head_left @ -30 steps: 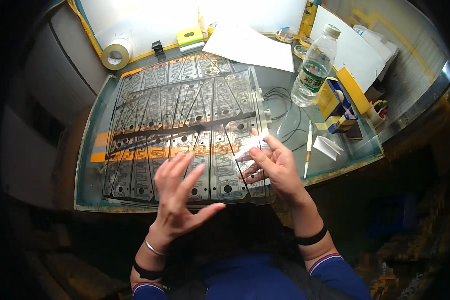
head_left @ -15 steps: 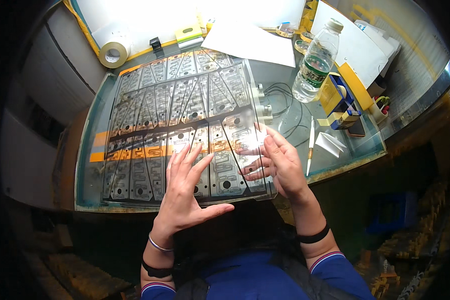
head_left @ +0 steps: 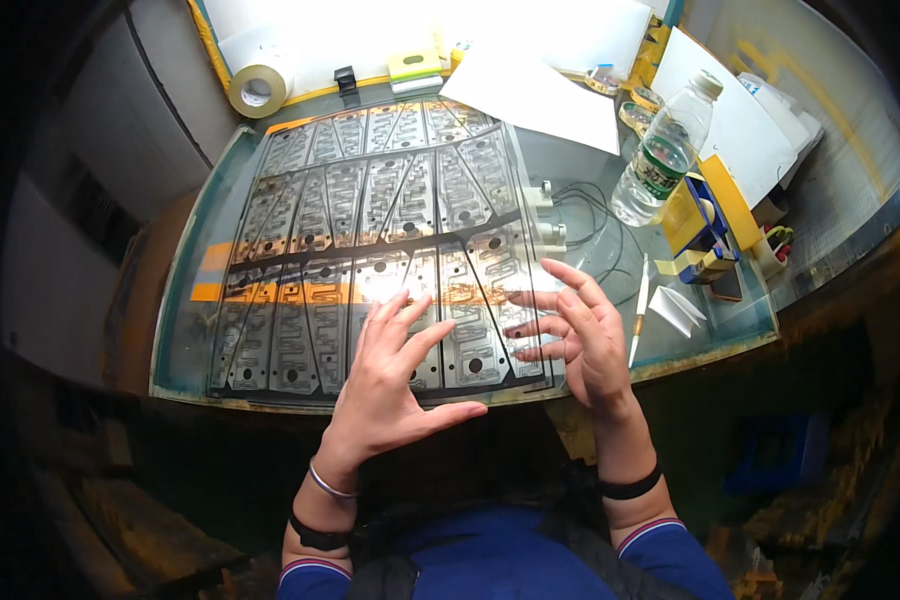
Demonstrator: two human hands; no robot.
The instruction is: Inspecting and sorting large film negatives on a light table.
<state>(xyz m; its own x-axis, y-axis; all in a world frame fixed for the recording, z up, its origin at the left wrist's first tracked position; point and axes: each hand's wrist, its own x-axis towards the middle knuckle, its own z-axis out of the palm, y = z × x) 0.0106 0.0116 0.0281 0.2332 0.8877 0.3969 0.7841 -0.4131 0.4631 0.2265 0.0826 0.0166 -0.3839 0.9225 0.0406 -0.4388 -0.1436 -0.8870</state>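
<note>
A large clear film (head_left: pixel 290 330) printed with dark circuit-like patterns lies over the glass table top in front of me. My left hand (head_left: pixel 385 380) hovers over its near edge, fingers spread and thumb stretched to the right, with nothing in it. By the film's right edge is my right hand (head_left: pixel 590 345), palm turned inward and fingers apart. Its fingertips overlap the film margin; whether they lie above or beneath the clear sheet I cannot tell. Orange strips (head_left: pixel 210 291) show at the film's left side and through it.
A water bottle (head_left: pixel 665 150) stands at the right, near a blue tape dispenser (head_left: pixel 705 235), a white pen-like tool (head_left: pixel 639 315) and folded white paper (head_left: pixel 676 309). Cables (head_left: pixel 595 205) lie beside the film. At the back are a tape roll (head_left: pixel 257 92) and a white sheet (head_left: pixel 545 95).
The whole view has shifted, so the table sits farther right in the picture. The clear film margin by my right hand looks lower and flatter. Both hands keep nearly the same pose.
</note>
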